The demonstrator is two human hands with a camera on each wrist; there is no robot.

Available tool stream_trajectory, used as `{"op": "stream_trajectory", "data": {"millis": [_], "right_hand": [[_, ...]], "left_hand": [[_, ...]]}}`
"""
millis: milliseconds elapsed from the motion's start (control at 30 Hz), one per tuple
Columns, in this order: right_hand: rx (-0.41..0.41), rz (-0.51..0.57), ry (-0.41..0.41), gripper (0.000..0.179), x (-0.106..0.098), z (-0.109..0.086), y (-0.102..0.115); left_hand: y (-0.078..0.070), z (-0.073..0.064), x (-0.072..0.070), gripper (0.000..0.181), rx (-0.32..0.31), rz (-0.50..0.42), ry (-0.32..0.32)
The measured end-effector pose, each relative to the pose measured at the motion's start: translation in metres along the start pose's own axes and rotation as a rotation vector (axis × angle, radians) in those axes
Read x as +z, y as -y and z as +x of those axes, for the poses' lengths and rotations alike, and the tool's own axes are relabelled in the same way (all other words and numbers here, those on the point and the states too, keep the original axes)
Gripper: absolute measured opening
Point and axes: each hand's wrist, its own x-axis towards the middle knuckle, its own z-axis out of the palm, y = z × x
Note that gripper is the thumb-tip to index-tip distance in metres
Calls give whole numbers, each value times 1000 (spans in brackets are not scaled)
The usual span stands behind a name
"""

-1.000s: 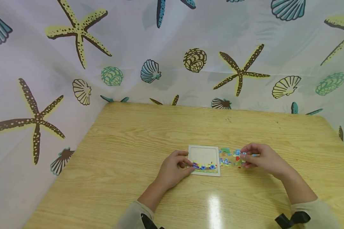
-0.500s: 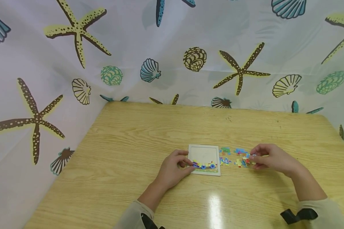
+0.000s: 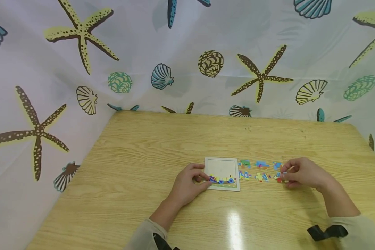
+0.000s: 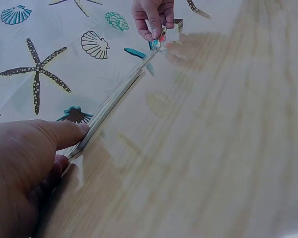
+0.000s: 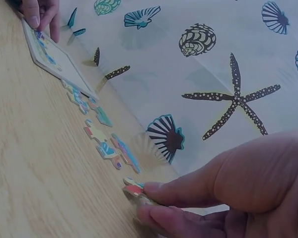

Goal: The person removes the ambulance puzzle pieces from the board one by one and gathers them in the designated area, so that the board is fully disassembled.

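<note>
My left hand [image 3: 190, 180] holds the left edge of a shallow white-framed puzzle tray [image 3: 223, 166], thumb near its lower left corner. Assembled pieces with a vehicle-like picture [image 3: 222, 180] fill the tray's lower part; its upper part is bare. To the right, my right hand [image 3: 306, 173] pinches a puzzle piece with red on it [image 5: 134, 190] between thumb and fingers, low over the table. That hand partly hides the pieces there. Close by lies a blue puzzle piece [image 3: 276, 165].
Between tray and right hand, several loose pieces lie in two rows, among them a green piece [image 3: 245, 164], a blue-orange piece [image 3: 262, 165] and a yellow piece [image 3: 259, 177]. A shell-patterned cloth [image 3: 187, 69] hangs behind the wooden table [image 3: 143, 149].
My right hand has moved rightward along the loose pieces with the red piece, which now sits at the right end. Pieces it covered before now show. The left hand stays on the tray.
</note>
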Motion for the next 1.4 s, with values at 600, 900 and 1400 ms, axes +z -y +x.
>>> {"op": "stream_trajectory", "data": {"millis": [600,900,1400], "right_hand": [[19,-214,-126,25,9,-2,16],[-82,34,10,28,23,10,23],[-145,27,39,31,45,25,43]], "left_hand": [[0,0,0,23,7,-23,7],[1,-1,-1,27,19,-11,6],[1,-2,-2,32,17,17,19]]}}
